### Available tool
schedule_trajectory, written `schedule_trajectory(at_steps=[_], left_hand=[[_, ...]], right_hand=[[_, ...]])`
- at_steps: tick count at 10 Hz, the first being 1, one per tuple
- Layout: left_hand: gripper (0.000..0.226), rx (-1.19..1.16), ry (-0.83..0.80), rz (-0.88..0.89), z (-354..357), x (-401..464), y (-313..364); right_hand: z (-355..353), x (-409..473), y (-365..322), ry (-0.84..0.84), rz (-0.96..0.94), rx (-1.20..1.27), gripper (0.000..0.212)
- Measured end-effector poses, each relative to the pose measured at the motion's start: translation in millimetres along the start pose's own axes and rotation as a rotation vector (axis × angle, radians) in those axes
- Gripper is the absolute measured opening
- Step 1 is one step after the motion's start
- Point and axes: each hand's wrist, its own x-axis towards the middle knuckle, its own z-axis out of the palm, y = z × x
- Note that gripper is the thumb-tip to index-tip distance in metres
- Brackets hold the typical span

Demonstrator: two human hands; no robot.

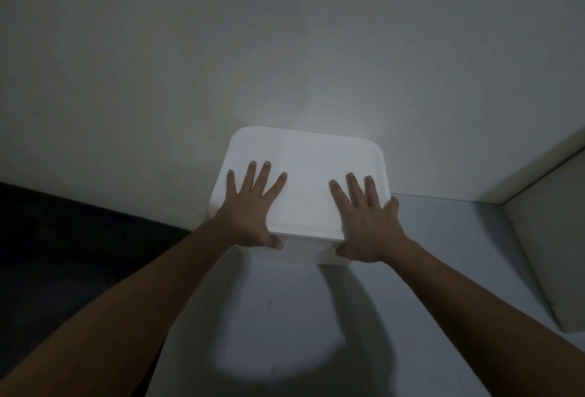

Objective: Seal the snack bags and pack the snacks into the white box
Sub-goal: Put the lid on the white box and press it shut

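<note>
Filling the upper two thirds of the frame: plain off-white wall (285, 32), dimly lit, against which the box is backed.
Pale grey flat tabletop (411, 270), lower centre and right; carries the box and the arms' shadows.
Dark, unlit area (47, 238), left edge; contents cannot be made out.
White slanted panel (544, 238), right edge, possibly a cabinet side; the dim light leaves this uncertain.
White rounded-corner plastic box with lid on (307, 181), centre of frame, standing on the tabletop and touching the wall. No snack bags visible; judged already packed inside.
Left hand (251, 207), fingers straight and spread, flat on the lid's left half, thumb hooked over the near edge.
Right hand (367, 219), likewise flat and spread on the right half, thumb at the near edge. Placement suggests pressing the lid down evenly to seat it.
</note>
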Motion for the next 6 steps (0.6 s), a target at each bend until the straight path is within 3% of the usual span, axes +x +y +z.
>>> schedule_trajectory(at_steps=[3,5,6], left_hand=[[0.120,0.025,0.026,0.005,2,-8,10],[0.100,0.055,0.204,-0.106,19,-41,34],[0.106,0.082,0.324,-0.159,44,-76,41]], right_hand=[[1,-8,-3,0.071,0.030,-0.003,0.119],[19,-43,-10,0.269,0.019,-0.055,0.098],[43,-77,-7,0.331,0.070,0.072,0.095]])
